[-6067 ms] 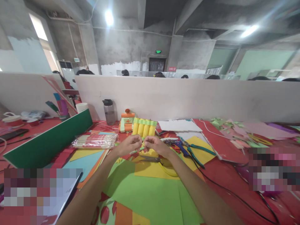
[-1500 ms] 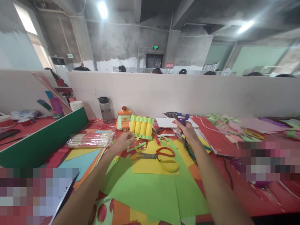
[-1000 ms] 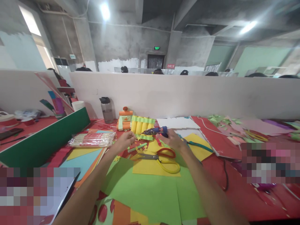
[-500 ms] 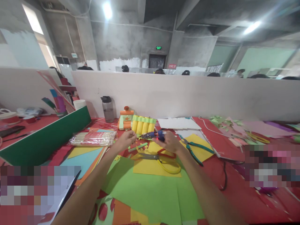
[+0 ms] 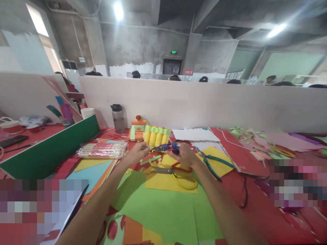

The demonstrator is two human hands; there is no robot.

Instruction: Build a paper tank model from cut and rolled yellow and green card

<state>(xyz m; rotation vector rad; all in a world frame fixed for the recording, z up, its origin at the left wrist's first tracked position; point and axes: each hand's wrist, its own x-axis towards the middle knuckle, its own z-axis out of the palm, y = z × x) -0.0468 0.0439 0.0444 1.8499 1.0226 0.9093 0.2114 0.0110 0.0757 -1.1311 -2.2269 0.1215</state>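
Note:
My right hand (image 5: 186, 153) is wrapped round a blue hot glue gun (image 5: 167, 147), its nozzle pointing left. At the nozzle's tip, my left hand (image 5: 139, 151) is closed in a pinch; what sits between its fingers is too small to make out. Right behind the glue gun stands a row of yellow paper rolls (image 5: 156, 136) with a light green band. Beside it is an orange and pale green paper model (image 5: 138, 129) with a star. Below my hands, scissors (image 5: 176, 173) with red and yellow handles lie on yellow paper, near a green paper roll (image 5: 151, 160).
Green paper sheets (image 5: 163, 207) cover the front of the red table. Teal-handled pliers (image 5: 214, 163) lie at the right. A wrapped pack of sticks (image 5: 102, 149), a green board (image 5: 56, 146) and a water bottle (image 5: 118, 119) are at the left. A white partition (image 5: 199, 105) runs behind.
Both hands and the glue gun keep almost the same place, with the nozzle still at my left fingertips. The whole view has shifted very slightly.

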